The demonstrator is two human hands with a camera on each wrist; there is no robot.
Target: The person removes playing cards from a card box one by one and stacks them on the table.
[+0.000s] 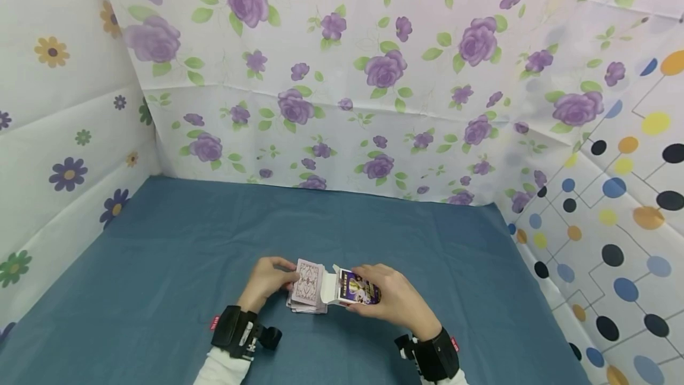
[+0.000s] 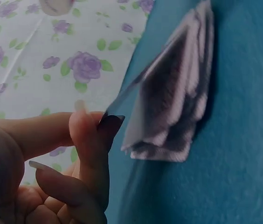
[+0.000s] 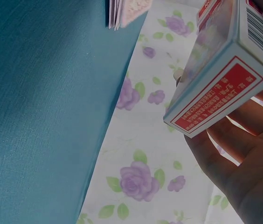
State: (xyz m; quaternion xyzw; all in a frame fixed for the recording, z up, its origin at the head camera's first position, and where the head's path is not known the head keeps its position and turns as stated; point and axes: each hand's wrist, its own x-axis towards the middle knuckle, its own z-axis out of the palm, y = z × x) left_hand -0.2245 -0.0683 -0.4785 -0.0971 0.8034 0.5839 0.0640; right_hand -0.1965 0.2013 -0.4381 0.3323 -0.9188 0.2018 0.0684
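Note:
In the head view my left hand (image 1: 266, 281) pinches a playing card (image 1: 308, 282) with a pale red back pattern by its left edge. The left wrist view shows thumb and finger on that card's corner, the card tilted up over an uneven stack of playing cards (image 2: 169, 116). The stack lies on the blue cloth. To its right, my right hand (image 1: 394, 294) grips a card box (image 1: 359, 288) with a purple and yellow front. Its white end flap (image 1: 328, 289) is folded out towards the cards. A barcode and red label show on the box (image 3: 220, 95) in the right wrist view.
A blue cloth (image 1: 214, 224) covers the table. A white curtain with purple roses (image 1: 385, 70) hangs behind it, and patterned sheets (image 1: 625, 254) flank it left and right. Each wrist wears a black strap (image 1: 235, 331) with a small camera.

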